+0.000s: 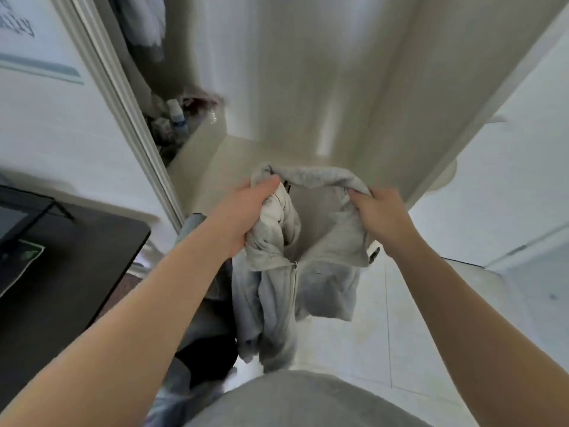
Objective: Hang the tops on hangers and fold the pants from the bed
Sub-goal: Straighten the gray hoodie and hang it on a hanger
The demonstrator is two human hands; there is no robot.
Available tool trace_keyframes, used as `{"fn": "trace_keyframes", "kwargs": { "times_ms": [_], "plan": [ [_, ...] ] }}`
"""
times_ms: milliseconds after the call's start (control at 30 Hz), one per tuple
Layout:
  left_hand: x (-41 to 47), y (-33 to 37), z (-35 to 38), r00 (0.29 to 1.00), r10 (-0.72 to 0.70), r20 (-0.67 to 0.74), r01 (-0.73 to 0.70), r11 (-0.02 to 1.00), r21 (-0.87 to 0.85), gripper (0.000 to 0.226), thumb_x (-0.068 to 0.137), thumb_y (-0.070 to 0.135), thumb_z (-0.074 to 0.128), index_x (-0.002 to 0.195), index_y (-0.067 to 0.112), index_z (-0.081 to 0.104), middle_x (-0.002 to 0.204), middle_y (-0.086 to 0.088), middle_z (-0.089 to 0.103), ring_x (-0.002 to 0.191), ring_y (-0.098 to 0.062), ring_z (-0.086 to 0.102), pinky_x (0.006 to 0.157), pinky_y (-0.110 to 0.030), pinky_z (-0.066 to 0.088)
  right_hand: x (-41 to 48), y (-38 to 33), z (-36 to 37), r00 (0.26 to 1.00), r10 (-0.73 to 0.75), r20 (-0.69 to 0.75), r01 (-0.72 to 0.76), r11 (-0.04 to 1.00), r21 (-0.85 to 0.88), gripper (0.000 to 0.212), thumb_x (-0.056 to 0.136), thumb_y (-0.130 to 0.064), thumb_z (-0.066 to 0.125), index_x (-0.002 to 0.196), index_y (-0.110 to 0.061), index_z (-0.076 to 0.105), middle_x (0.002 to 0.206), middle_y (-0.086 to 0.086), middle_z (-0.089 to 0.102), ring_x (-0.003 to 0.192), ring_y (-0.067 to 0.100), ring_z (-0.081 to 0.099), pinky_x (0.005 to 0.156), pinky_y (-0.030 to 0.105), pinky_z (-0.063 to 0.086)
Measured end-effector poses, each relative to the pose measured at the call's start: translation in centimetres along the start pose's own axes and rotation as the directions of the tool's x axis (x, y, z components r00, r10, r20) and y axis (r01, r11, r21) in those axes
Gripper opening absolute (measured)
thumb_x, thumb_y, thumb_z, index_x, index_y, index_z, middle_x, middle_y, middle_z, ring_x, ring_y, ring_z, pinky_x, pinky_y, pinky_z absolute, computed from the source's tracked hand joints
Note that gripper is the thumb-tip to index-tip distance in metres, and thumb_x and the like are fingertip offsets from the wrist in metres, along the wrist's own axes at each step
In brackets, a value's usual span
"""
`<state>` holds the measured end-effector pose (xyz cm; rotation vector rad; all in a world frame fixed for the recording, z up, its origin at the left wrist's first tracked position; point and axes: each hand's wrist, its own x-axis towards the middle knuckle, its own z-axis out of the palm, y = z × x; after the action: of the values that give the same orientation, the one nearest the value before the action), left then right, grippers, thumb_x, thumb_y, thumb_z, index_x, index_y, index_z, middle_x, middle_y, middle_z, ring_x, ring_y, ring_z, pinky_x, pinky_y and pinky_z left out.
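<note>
1. Left hand clenched on a bunched fold of the grey zip top at one side of its neck opening; right hand grasping the opposite side, fingers curled over the edge; the top hangs between and below both hands, zip closed below the pull, hem apparently off the floor.
2. Step in hand, as judged: opening the neck to take a hanger; no hanger in view. To do it well: draw the hands apart until the collar band is taut; shake out the twisted bunch under the left hand; find both shoulder seams so the top sits evenly.
3. Under the left forearm: more garments, blue-grey and dark; cannot tell what they rest on; they lie just beside the hanging top and could snag it.
4. Beyond both hands: a pale wardrobe door; up and left of the left hand, a gap with hanging clothes and a bottle among blurred clutter.
5. Left of the left arm: black desk; below the right hand: tiled floor.
</note>
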<state>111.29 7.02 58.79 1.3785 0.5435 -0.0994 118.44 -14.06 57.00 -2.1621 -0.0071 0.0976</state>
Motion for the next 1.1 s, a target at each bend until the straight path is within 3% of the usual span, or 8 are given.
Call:
{"fn": "trace_keyframes", "kwargs": {
  "times_ms": [67, 200, 433, 633, 733, 867, 1000, 1100],
  "plan": [
    [1.3, 4.3, -0.6, 0.987, 0.155, -0.030, -0.152, 0.985, 0.083, 0.030, 0.095, 0.037, 0.066, 0.104, 0.009, 0.070, 0.104, -0.012, 0.075, 0.102, -0.027, 0.071, 0.092, -0.042, 0.057, 1.3, -4.0, -1.2, 0.994, -0.083, -0.077, 0.085, 0.996, 0.016, 0.039, 0.095, -0.031, 0.058, 0.073, 0.002, 0.061, 0.055, -0.008, 0.052, 0.059, 0.010, 0.045, 0.055, 0.028, 0.036],
    [3.2, 14.6, -1.4, 0.885, 0.465, 0.004, -0.449, 0.853, 0.265, 0.023, 0.095, 0.034, 0.064, 0.089, 0.011, 0.063, 0.083, -0.011, 0.062, 0.079, -0.020, 0.061, 0.074, -0.034, 0.049, 4.0, -12.7, -4.4, 0.950, -0.267, -0.164, 0.273, 0.962, 0.015, 0.042, 0.096, -0.029, 0.057, 0.057, -0.012, 0.052, 0.056, -0.004, 0.045, 0.055, 0.010, 0.039, 0.053, 0.030, 0.031],
    [3.3, 33.5, -1.0, 0.712, 0.702, -0.012, -0.645, 0.660, 0.387, 0.027, 0.096, 0.032, 0.060, 0.076, 0.013, 0.058, 0.080, -0.013, 0.060, 0.074, -0.023, 0.059, 0.067, -0.031, 0.043, 10.1, -30.0, -11.5, 0.810, -0.499, -0.307, 0.446, 0.866, -0.228, 0.050, 0.095, -0.029, 0.055, 0.051, -0.013, 0.040, 0.050, 0.004, 0.044, 0.050, 0.020, 0.042, 0.048, 0.030, 0.031],
    [1.0, 47.3, 0.6, 0.631, 0.766, -0.122, -0.717, 0.636, 0.286, 0.032, 0.097, 0.027, 0.060, 0.119, 0.005, 0.059, 0.110, -0.016, 0.068, 0.100, -0.031, 0.068, 0.089, -0.041, 0.057, 14.4, -43.6, -18.5, 0.678, -0.641, -0.360, 0.531, 0.765, -0.364, 0.035, 0.094, -0.028, 0.053, 0.066, -0.007, 0.050, 0.063, 0.009, 0.053, 0.060, 0.030, 0.055, 0.050, 0.028, 0.039],
    [-0.2, 52.4, 2.3, 0.597, 0.796, -0.104, -0.774, 0.605, 0.186, 0.015, 0.100, 0.016, 0.055, 0.105, 0.005, 0.064, 0.094, -0.012, 0.068, 0.082, -0.024, 0.068, 0.072, -0.030, 0.058, 15.4, -48.7, -22.0, 0.611, -0.693, -0.382, 0.490, 0.710, -0.505, 0.034, 0.097, -0.029, 0.052, 0.068, -0.010, 0.049, 0.072, 0.011, 0.054, 0.064, 0.029, 0.054, 0.058, 0.029, 0.039],
    [-1.5, 56.5, 4.8, 0.573, 0.815, -0.083, -0.809, 0.579, 0.101, 0.030, 0.101, 0.003, 0.042, 0.074, 0.006, 0.055, 0.064, -0.009, 0.063, 0.047, -0.017, 0.061, 0.045, -0.023, 0.050, 16.4, -52.5, -25.6, 0.533, -0.741, -0.408, 0.346, 0.631, -0.694, 0.024, 0.097, -0.029, 0.052, 0.084, -0.010, 0.057, 0.101, 0.018, 0.066, 0.079, 0.030, 0.063, 0.071, 0.029, 0.039],
    [-1.2, 59.6, 6.8, 0.569, 0.814, -0.114, -0.800, 0.580, 0.155, 0.029, 0.103, 0.008, 0.036, 0.076, 0.011, 0.047, 0.076, -0.008, 0.051, 0.075, -0.026, 0.057, 0.066, -0.030, 0.048, 17.9, -52.9, -27.8, 0.372, -0.829, -0.418, 0.061, 0.471, -0.880, 0.026, 0.090, -0.019, 0.053, 0.114, -0.016, 0.062, 0.123, 0.010, 0.063, 0.115, 0.032, 0.058, 0.080, 0.035, 0.040],
    [-0.1, 60.7, 8.3, 0.525, 0.832, -0.176, -0.799, 0.554, 0.233, 0.031, 0.104, 0.014, 0.040, 0.073, 0.014, 0.037, 0.077, -0.002, 0.043, 0.093, -0.025, 0.049, 0.075, -0.029, 0.046, 19.2, -52.6, -29.6, 0.441, -0.766, -0.468, -0.161, 0.446, -0.880, 0.037, 0.092, -0.021, 0.052, 0.128, -0.020, 0.058, 0.136, 0.012, 0.052, 0.128, 0.032, 0.046, 0.099, 0.039, 0.037]
  ]
}}
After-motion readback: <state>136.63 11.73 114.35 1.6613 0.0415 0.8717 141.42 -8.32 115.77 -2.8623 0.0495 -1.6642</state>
